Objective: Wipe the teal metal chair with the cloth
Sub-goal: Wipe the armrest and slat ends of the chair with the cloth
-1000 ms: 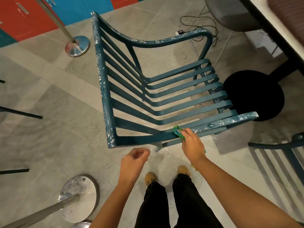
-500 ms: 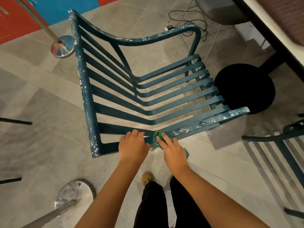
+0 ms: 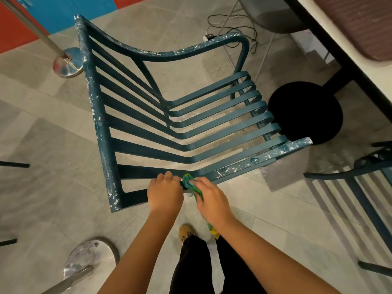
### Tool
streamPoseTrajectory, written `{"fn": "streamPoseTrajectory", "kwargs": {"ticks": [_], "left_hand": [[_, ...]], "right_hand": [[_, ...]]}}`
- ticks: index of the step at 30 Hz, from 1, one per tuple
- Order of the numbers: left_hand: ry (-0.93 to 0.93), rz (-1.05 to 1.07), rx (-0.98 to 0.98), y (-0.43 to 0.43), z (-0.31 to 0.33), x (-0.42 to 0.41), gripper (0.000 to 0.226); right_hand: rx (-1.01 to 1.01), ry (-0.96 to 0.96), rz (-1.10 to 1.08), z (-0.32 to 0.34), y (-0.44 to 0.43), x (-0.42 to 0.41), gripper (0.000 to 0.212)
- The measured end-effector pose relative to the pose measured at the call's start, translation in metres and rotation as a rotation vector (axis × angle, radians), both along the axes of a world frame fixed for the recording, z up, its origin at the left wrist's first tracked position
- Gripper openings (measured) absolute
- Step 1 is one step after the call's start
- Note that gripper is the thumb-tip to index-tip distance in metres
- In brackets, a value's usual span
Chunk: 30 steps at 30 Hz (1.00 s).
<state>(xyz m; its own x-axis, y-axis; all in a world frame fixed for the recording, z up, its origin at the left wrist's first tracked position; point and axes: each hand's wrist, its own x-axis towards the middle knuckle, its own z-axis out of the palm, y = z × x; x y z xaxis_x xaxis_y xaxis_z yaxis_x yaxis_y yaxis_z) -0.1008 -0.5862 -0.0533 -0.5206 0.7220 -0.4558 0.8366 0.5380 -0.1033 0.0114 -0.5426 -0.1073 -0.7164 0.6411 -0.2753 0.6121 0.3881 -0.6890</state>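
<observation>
A teal metal chair with slatted seat and back stands on the grey floor, its frame flecked with white paint. My left hand grips the chair's near frame bar, fingers curled over it. Right beside it my right hand holds a bunched green cloth against the same bar at the corner where the slats bend. A strip of the cloth hangs down under my right wrist.
A black round table base and a table edge lie to the right. Another teal chair stands at far right. Metal stanchion bases sit at back left and near left. A cable lies behind the chair.
My left hand rose from below the chair and took hold of the near frame bar. My right hand with the cloth slid left along the bar to meet it.
</observation>
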Motion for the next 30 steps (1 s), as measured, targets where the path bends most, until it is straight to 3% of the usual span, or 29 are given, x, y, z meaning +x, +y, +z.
{"fn": "streamPoseTrajectory", "kwargs": {"ticks": [4, 13, 19, 22, 25, 30], "left_hand": [[-0.011, 0.021, 0.010, 0.001, -0.001, 0.000, 0.034], [-0.038, 0.058, -0.055, 0.006, -0.001, 0.000, 0.036], [-0.119, 0.083, -0.034, 0.014, -0.006, 0.003, 0.040], [-0.145, 0.059, -0.018, 0.020, -0.015, 0.012, 0.043], [-0.140, 0.033, -0.041, 0.025, -0.026, 0.020, 0.045], [-0.135, 0.053, -0.046, 0.028, -0.034, 0.022, 0.044]], "right_hand": [[0.138, -0.067, 0.047, -0.011, 0.004, 0.005, 0.046], [0.150, -0.288, 0.018, -0.018, 0.045, 0.029, 0.046], [0.056, -0.188, -0.249, -0.016, 0.048, 0.029, 0.039], [0.167, -0.090, -0.119, -0.015, 0.039, 0.026, 0.046], [0.224, -0.130, 0.040, -0.016, 0.035, 0.018, 0.047], [0.237, -0.196, 0.039, -0.026, 0.049, 0.026, 0.045]]}}
